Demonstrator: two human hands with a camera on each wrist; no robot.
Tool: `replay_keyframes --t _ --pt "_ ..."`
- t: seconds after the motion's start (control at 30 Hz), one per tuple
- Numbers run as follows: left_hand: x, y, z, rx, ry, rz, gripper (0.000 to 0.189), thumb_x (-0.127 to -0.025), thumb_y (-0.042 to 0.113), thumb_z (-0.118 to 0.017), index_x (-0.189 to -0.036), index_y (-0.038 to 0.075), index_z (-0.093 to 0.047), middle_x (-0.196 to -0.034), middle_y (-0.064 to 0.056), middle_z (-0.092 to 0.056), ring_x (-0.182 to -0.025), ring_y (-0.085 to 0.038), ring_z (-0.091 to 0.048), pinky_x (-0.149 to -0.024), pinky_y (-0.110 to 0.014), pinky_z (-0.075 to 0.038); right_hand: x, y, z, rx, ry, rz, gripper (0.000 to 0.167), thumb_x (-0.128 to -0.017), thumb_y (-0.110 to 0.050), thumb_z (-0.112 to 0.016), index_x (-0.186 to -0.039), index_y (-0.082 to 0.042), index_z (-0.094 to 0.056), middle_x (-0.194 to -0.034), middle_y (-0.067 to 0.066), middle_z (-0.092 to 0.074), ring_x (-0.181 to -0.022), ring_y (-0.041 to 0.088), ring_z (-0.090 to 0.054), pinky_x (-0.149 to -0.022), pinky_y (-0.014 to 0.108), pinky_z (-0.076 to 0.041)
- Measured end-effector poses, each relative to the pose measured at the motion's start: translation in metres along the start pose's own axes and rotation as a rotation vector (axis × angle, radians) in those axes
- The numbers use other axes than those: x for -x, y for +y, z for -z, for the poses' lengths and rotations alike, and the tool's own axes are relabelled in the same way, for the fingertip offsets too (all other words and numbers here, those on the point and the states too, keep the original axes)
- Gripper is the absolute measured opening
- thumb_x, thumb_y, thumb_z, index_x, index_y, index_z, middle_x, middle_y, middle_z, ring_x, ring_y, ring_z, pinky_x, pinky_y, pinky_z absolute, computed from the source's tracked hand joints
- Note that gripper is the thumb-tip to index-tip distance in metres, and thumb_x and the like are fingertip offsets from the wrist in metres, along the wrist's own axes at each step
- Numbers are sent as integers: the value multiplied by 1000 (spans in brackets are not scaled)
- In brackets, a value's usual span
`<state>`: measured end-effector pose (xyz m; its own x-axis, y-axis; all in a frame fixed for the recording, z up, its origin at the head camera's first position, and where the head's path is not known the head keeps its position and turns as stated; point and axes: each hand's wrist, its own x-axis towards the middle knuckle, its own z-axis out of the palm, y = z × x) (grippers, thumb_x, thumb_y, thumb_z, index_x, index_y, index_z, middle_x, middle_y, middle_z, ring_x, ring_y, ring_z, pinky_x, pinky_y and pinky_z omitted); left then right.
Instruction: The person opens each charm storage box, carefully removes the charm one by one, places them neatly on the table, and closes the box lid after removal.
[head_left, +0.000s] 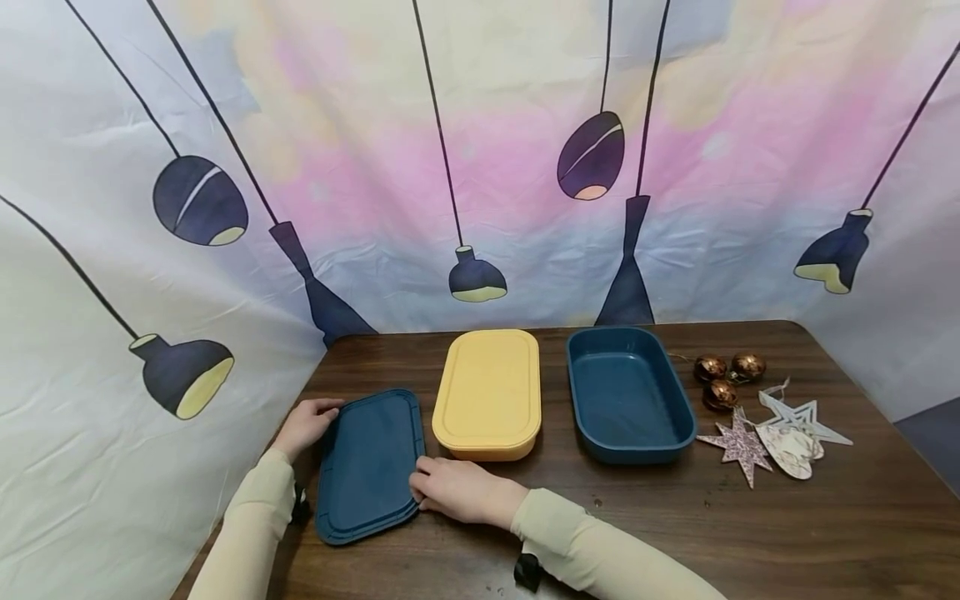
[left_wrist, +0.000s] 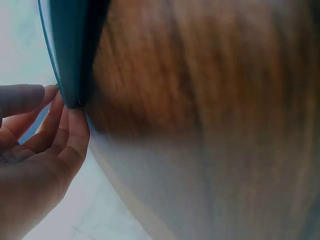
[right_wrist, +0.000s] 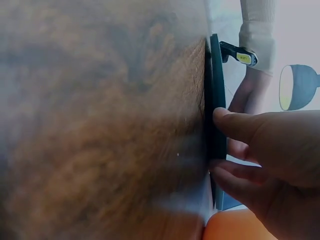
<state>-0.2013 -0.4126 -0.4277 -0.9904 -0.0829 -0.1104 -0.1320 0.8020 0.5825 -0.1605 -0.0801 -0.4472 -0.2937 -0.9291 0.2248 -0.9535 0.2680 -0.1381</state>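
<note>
A dark blue rectangular lid (head_left: 372, 467) lies at the left of the table, slightly slanted. My left hand (head_left: 306, 427) holds its far left corner. In the left wrist view, the thumb and fingers of that hand (left_wrist: 47, 135) meet around the corner of the lid (left_wrist: 72, 55). My right hand (head_left: 467, 490) grips the lid's right edge near the front corner. The right wrist view has the thumb and fingertips of that hand (right_wrist: 265, 155) at the rim of the lid (right_wrist: 217, 75), close over the wood.
A yellow lidded box (head_left: 487, 392) stands right of the lid, and an uncovered dark blue box (head_left: 630, 400) beyond it. Farther right are several ornaments: bronze balls (head_left: 720, 395), a pink glitter star (head_left: 741, 447), a white star (head_left: 813, 421) and a pale heart (head_left: 787, 450). A printed cloth (head_left: 517, 167) hangs behind the table (head_left: 750, 542).
</note>
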Motion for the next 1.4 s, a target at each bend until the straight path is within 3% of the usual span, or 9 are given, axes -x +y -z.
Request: replay_keyframes --t 0.3,0.47,0.67,1.03,1.13,1.23,1.3,1.4 --pt "1 3 16 25 13 -52 40 -108 9 -41 -141 -13 -50 -143 -37 -45 -129 -54 -44 -101 -60 -43 -3 -1 4 1 67 35 7 -103 -26 -61 -98 -21 -59 -98 -7 -50 -80 1 -47 -67 9 -39" --pt "4 11 30 55 0 -47 42 -109 10 -40 -145 -12 -45 -147 -37 -40 -134 -55 -38 -105 -62 -39 -7 0 12 30 105 52 8 -103 -27 -60 -99 -21 -59 -99 -7 -50 -81 2 -47 -70 8 -40" --pt "7 21 48 103 16 -85 43 -109 9 -39 -145 -14 -43 -148 -38 -39 -137 -55 -32 -108 -63 -36 -11 0 27 31 164 57 7 -104 -28 -59 -102 -21 -59 -103 -7 -51 -84 2 -47 -70 7 -40" --pt "8 38 75 134 60 -147 44 -110 8 -35 -148 -12 -40 -149 -39 -36 -136 -53 -36 -107 -60 -38 -9 8 62 38 270 55 8 -104 -27 -59 -107 -20 -62 -112 -6 -55 -95 5 -53 -75 9 -44" --pt "9 45 81 127 84 -156 44 -105 -1 -33 -147 -11 -43 -146 -38 -41 -127 -49 -45 -92 -45 -50 -9 11 69 37 315 72 8 -104 -27 -60 -107 -20 -62 -111 -6 -56 -96 6 -54 -79 9 -45" --pt "11 52 88 115 106 -167 47 -102 -5 -32 -147 -9 -46 -144 -36 -45 -119 -42 -49 -79 -37 -46 -9 14 78 14 372 105 8 -104 -25 -60 -108 -19 -63 -111 -5 -56 -97 6 -55 -80 11 -46" --pt "13 56 93 118 116 -180 46 -103 -4 -34 -146 -8 -47 -143 -36 -46 -118 -38 -49 -82 -40 -46 -8 16 84 -1 413 126 9 -103 -23 -61 -110 -18 -64 -112 -4 -57 -98 7 -55 -80 11 -46" --pt "14 59 99 139 123 -219 42 -108 5 -39 -148 -6 -46 -145 -31 -46 -122 -25 -51 -99 -40 -46 -7 18 94 -9 486 152 9 -103 -20 -62 -110 -16 -64 -111 -3 -58 -98 7 -56 -80 12 -47"
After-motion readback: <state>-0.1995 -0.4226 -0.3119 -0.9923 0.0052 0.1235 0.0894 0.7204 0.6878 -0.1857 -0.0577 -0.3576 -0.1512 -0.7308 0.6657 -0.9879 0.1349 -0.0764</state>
